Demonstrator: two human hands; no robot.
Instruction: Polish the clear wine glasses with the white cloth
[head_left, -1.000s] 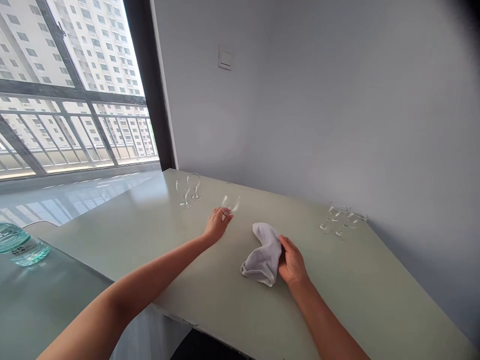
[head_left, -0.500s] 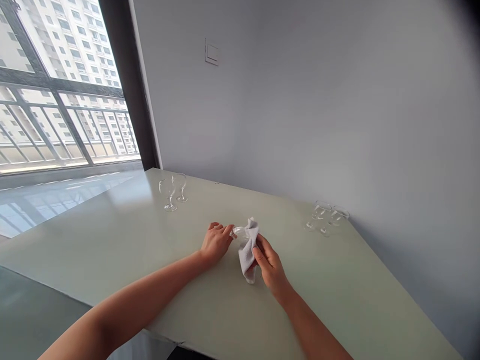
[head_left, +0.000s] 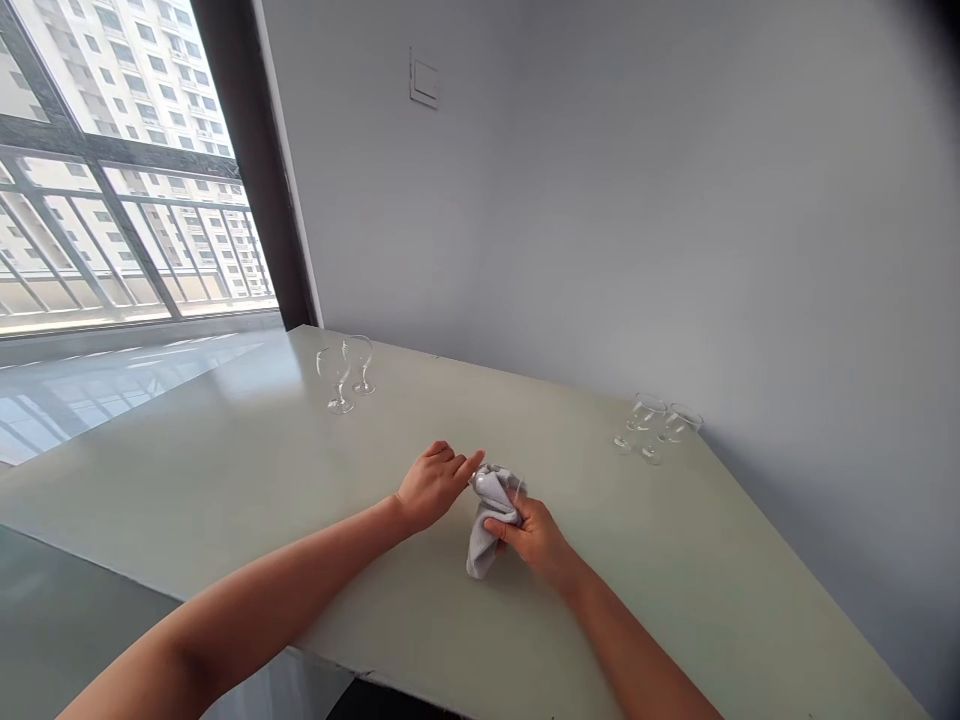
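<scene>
A clear stemmed glass (head_left: 484, 480) lies on its side in the air over the middle of the table, partly covered by a cloth. Its stem end is in my left hand (head_left: 437, 486), whose fingers are closed round it. My right hand (head_left: 534, 538) grips a pale grey cloth (head_left: 487, 535), thumb on top, and presses it against the bowl. The fingers of that hand are partly hidden by the cloth and the glass. A loose end of the cloth hangs toward the table's front.
Two stemmed glasses (head_left: 339, 382) stand upright at the table's far left. Another two glasses (head_left: 646, 415) are near the wall on the right. The pale glossy table (head_left: 390, 620) has its front edge close to me, and the grey wall (head_left: 675, 200) borders its back and right.
My right hand has moved the cloth from the rim end round over the glass's side. The cloth is now folded lower and further left. My left hand keeps its hold.
</scene>
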